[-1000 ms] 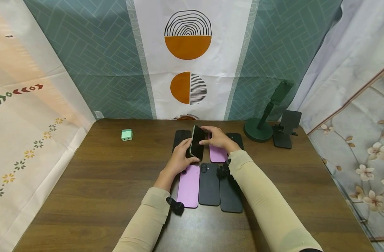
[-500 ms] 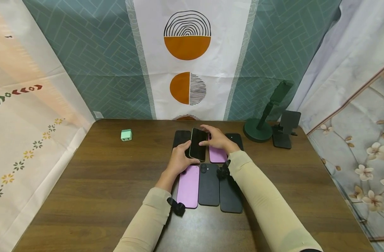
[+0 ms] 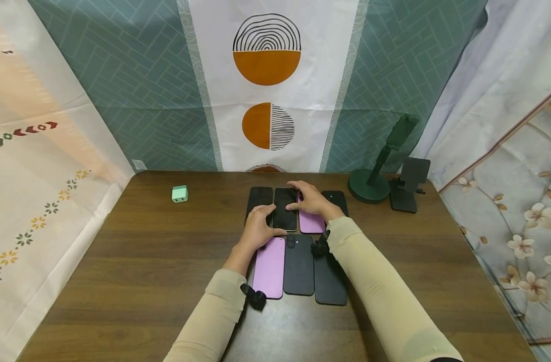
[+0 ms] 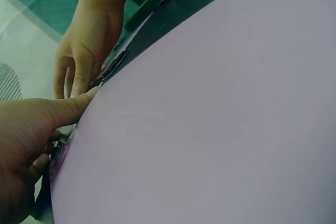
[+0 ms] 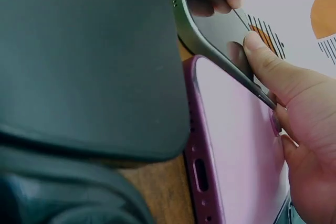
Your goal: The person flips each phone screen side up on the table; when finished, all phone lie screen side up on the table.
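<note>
A smartphone (image 3: 285, 208) with a black screen and pale green edge lies face up in the back row. My left hand (image 3: 257, 225) holds it at its left side, with the thumb (image 4: 73, 109) stretched along its near edge. From the right, my right hand (image 3: 312, 200) grips it, the thumb (image 5: 262, 56) on the screen's edge and the fingers at its far end. To its left lies a black phone (image 3: 259, 197), partly covered by my left hand. A pink phone (image 3: 310, 223) lies to its right, partly under my right hand.
In the front row lie a pink phone (image 3: 269, 269), a dark phone (image 3: 299, 266) and another dark phone (image 3: 330, 284). One more black phone (image 3: 336, 198) ends the back row. A mint charger (image 3: 180, 194), green lamp (image 3: 369, 187) and black phone stand (image 3: 404, 193) stand farther back.
The phone between my hands has gone from tilted on its left edge to lying flat, screen up, in the back row. Both hands have stayed almost in place around it.
</note>
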Demonstrator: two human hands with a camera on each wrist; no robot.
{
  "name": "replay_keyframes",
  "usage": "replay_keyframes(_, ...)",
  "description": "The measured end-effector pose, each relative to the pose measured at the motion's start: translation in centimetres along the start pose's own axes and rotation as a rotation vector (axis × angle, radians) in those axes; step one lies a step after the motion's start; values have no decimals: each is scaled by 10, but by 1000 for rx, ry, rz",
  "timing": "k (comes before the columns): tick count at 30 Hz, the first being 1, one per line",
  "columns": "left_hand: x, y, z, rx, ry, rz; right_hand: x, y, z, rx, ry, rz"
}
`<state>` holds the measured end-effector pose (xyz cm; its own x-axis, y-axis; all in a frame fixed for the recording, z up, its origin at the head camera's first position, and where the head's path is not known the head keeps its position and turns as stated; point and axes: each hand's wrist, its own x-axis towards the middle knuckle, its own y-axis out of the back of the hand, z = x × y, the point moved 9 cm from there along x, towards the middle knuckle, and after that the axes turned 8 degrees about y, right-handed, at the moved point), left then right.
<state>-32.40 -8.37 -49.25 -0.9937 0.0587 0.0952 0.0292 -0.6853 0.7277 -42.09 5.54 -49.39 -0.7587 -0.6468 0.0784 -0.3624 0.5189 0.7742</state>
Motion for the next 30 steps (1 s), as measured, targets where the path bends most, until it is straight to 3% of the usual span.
replay_keyframes(9,-2,-3,-1,-11,-7,-19,-5,2,-1,-16,-11,10)
replay_keyframes(15,-2,1,2,-27,-8,-14,-11,16,-3,5,11,57)
replay_keyframes(22,-1,2,18,-50,-52,-15,-29,38,8,-12,1,114)
replay_keyframes(30,2,-11,35,-85,-122,-46,-43,45,22,-49,1,123)
